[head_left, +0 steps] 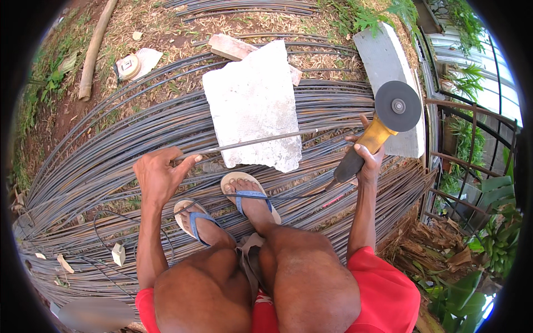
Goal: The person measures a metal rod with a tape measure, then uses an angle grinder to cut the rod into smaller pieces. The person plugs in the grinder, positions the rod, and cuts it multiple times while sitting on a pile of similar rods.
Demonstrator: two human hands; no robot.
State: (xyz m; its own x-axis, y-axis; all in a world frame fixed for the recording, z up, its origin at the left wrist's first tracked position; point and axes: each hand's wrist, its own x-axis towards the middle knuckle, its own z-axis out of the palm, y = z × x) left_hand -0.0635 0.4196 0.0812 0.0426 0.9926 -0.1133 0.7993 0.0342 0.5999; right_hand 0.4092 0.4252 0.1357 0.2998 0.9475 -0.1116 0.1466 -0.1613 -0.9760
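My left hand (pixel 161 172) grips a thin steel rod (pixel 261 138), which stretches rightward across a white, rough stone slab (pixel 250 94). My right hand (pixel 367 154) holds a yellow and dark grey angle grinder (pixel 373 139) by its body. The grinder's dark cutting disc (pixel 405 105) is raised at the right, over a grey concrete block (pixel 369 55); the rod's right end runs behind my right hand. A black cable (pixel 294 196) trails from the grinder's lower end across my sandalled feet.
Long bundles of steel rebar (pixel 139 127) lie under and around my feet. A pinkish block (pixel 230 47) is behind the slab. A wooden pole (pixel 95 50) and round tan object (pixel 129 67) lie back left. A rusty metal fence (pixel 475 127) and plants (pixel 499 238) line the right.
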